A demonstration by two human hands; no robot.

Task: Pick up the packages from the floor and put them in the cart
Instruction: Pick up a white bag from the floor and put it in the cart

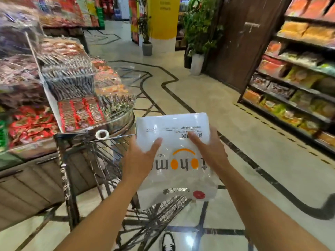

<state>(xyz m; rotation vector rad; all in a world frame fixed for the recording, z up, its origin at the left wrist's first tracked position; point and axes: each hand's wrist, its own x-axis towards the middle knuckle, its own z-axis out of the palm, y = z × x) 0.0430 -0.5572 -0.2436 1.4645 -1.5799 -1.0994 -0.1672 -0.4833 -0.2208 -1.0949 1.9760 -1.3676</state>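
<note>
Your left hand (140, 161) and right hand (208, 151) each grip a side of the white package (174, 134), held above the wire cart (101, 149).

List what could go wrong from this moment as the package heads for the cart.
The white package is held by both hands, left hand and right hand, over the wire cart; its slick wrap could slip. Its loose clear lower end could snag on the cart mesh. The tape roll on the cart rim could be knocked off.
</note>
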